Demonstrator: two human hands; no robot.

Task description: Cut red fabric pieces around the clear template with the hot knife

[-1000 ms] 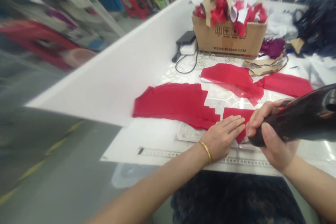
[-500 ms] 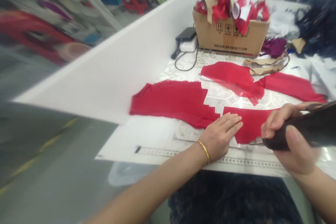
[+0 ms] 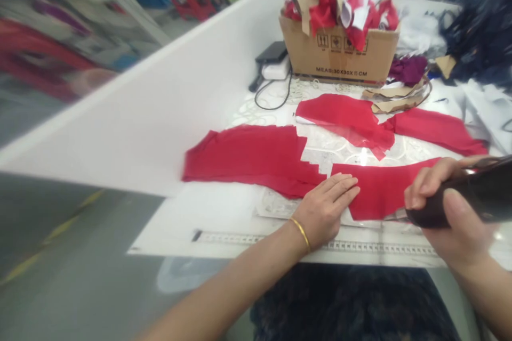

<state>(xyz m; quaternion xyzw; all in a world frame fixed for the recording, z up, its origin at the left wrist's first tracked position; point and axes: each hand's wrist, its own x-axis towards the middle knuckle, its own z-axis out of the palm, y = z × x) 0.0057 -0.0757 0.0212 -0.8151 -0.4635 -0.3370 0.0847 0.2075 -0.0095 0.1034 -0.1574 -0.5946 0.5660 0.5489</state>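
My left hand [image 3: 326, 210], with a gold bangle at its wrist, lies flat with fingers stretched out on the left end of a red fabric piece [image 3: 374, 186]. Beside its fingertips is the stepped edge of a larger red fabric stack [image 3: 248, 157]. My right hand [image 3: 452, 213] is wrapped round a bulky black tool [image 3: 486, 192], whose kind I cannot make out; it runs off the right edge. The tool covers the right part of the smaller red piece. Two more red pieces, one broad [image 3: 340, 114] and one long [image 3: 440, 128], lie farther back.
A measuring tape strip [image 3: 360, 246] runs along the front table edge. A white upright panel [image 3: 160, 80] borders the left. Behind stand a cardboard box [image 3: 340, 56] of scraps and a black device [image 3: 272, 52] with a cable. Dark fabric [image 3: 480, 37] is heaped at the back right.
The view has shifted slightly, so most of the table appears farther left. My left hand stays flat on the red piece; the black tool sits slightly farther right relative to it, uncovering more red.
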